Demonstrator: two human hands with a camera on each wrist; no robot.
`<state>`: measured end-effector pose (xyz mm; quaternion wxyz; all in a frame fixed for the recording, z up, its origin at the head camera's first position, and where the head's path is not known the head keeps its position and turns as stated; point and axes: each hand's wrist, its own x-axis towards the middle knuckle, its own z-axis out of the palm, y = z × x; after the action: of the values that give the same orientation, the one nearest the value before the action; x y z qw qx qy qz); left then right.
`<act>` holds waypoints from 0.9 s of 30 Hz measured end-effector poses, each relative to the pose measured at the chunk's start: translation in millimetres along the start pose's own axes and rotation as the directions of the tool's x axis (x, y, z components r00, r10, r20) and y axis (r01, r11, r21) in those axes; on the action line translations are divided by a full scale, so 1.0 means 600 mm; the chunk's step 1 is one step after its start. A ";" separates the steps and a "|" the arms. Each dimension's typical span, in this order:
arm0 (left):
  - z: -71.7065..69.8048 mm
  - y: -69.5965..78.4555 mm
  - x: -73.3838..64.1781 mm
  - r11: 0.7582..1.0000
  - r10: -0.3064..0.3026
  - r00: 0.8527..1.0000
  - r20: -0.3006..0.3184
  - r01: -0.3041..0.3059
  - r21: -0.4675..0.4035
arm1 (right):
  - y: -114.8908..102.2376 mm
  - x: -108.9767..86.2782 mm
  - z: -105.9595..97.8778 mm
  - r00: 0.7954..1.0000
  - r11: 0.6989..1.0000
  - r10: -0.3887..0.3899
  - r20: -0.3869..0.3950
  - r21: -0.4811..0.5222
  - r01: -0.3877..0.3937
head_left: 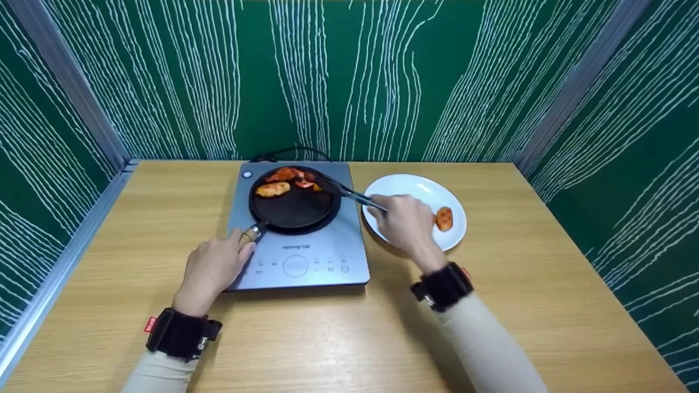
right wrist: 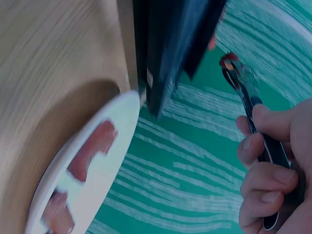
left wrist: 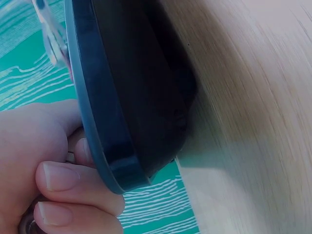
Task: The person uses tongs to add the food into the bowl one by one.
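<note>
The right hand (head_left: 405, 224) grips long black-and-silver tongs (head_left: 352, 194) pointing leftward over the round black pan (head_left: 292, 210) the left hand (head_left: 214, 265) grips by its handle.

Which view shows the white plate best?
The head view: it shows most of the white plate from above, though the right hand hides part. The right wrist view shows it slanted and cut off; the left wrist view lacks it.

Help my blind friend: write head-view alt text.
A person's left grip holds the tan handle of a round black pan on a silver cooktop; the right grip holds dark tongs to the pan's reddish food. A round white plate is alongside.
</note>
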<state>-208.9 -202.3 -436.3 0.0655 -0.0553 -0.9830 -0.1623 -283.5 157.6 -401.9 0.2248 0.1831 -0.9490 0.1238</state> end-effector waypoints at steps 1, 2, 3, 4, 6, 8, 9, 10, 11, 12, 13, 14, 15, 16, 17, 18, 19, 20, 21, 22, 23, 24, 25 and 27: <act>0.000 0.001 0.001 1.000 -0.003 1.000 0.003 0.003 0.000 | -0.008 0.005 0.006 1.000 1.000 0.001 0.006 -0.008 0.000; 0.001 0.001 0.001 1.000 -0.004 1.000 0.004 0.004 0.002 | -0.015 0.010 0.011 1.000 1.000 0.002 0.012 -0.018 -0.002; 0.001 0.001 0.002 1.000 -0.005 1.000 0.005 0.005 0.003 | -0.021 0.014 0.016 1.000 1.000 0.003 0.016 -0.026 -0.003; 0.002 0.001 0.002 1.000 -0.006 1.000 0.007 0.006 0.003 | -0.027 0.018 0.022 1.000 1.000 0.005 0.019 -0.028 -0.005; 0.004 0.001 0.003 1.000 -0.007 1.000 0.010 0.007 0.002 | -0.037 0.023 0.032 1.000 1.000 0.008 0.016 -0.030 -0.007; 0.005 0.001 0.003 1.000 -0.002 1.000 0.005 0.002 0.005 | -0.046 0.025 0.042 1.000 0.999 0.011 0.002 -0.049 -0.011; 0.006 0.000 0.003 1.000 -0.001 1.000 0.003 0.001 0.004 | -0.050 0.025 0.047 1.000 0.998 0.010 -0.007 -0.055 -0.010; 0.006 0.000 0.003 1.000 -0.001 1.000 0.001 0.001 0.004 | -0.053 0.025 0.051 1.000 0.998 0.005 -0.016 -0.062 -0.006; 0.006 0.000 0.003 1.000 0.000 1.000 0.000 0.000 0.003 | -0.056 0.025 0.054 1.000 0.997 -0.002 -0.024 -0.072 0.001; 0.006 0.000 0.002 1.000 0.001 1.000 -0.002 -0.001 0.004 | -0.059 0.024 0.057 0.999 0.997 -0.010 -0.032 -0.083 0.007; 0.005 -0.001 0.002 1.000 0.000 1.000 -0.002 0.000 0.004 | -0.062 0.023 0.059 0.999 0.996 -0.018 -0.039 -0.094 0.014; 0.005 -0.001 0.001 1.000 -0.002 1.000 0.001 0.002 0.003 | -0.064 0.023 0.060 0.999 0.995 -0.027 -0.039 -0.098 0.024; 0.005 -0.002 0.001 1.000 -0.003 1.000 0.001 0.003 0.001 | -0.067 0.022 0.061 0.999 0.994 -0.035 -0.037 -0.101 0.031; 0.005 -0.002 0.000 1.000 -0.005 1.000 0.002 0.005 0.000 | -0.068 0.022 0.061 0.998 0.993 -0.042 -0.036 -0.108 0.038; 0.005 -0.003 0.000 1.000 -0.007 1.000 0.005 0.007 0.000 | -0.070 0.021 0.061 0.998 0.993 -0.045 -0.033 -0.114 0.041; 0.004 -0.003 0.000 1.000 -0.008 1.000 0.007 0.008 0.000 | -0.071 0.020 0.060 0.999 0.992 -0.046 -0.028 -0.120 0.042; 0.004 -0.003 0.000 1.000 -0.009 1.000 0.009 0.009 -0.001 | -0.072 0.019 0.060 0.999 0.991 -0.047 -0.025 -0.126 0.043; 0.004 -0.002 0.000 1.000 -0.008 1.000 0.009 0.008 0.001 | -0.073 0.018 0.059 0.999 0.990 -0.046 -0.018 -0.132 0.043; 0.004 -0.002 0.000 1.000 -0.008 1.000 0.011 0.008 0.002 | -0.073 0.017 0.058 0.999 0.989 -0.046 -0.014 -0.140 0.043; 0.004 -0.002 0.000 1.000 -0.008 1.000 0.013 0.008 0.003 | -0.074 0.015 0.057 0.999 0.988 -0.046 -0.010 -0.149 0.044; 0.003 -0.001 0.000 1.000 -0.008 1.000 0.013 0.008 0.004 | -0.074 0.014 0.057 0.999 0.987 -0.045 -0.006 -0.156 0.043; 0.003 -0.001 0.000 1.000 -0.007 1.000 0.013 0.007 0.004 | -0.073 0.013 0.056 0.999 0.986 -0.045 -0.001 -0.162 0.044; 0.003 -0.001 0.000 1.000 -0.007 1.000 0.013 0.007 0.005 | -0.073 0.012 0.056 0.999 0.985 -0.046 0.003 -0.169 0.046; 0.002 0.000 0.000 1.000 -0.009 1.000 0.013 0.009 0.004 | -0.072 0.012 0.054 0.999 0.983 -0.048 0.011 -0.176 0.049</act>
<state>-209.2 -201.9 -437.4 0.0585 -0.0520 -0.9840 -0.1601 -284.5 106.4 -420.0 0.2397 0.1862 -0.9523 0.0333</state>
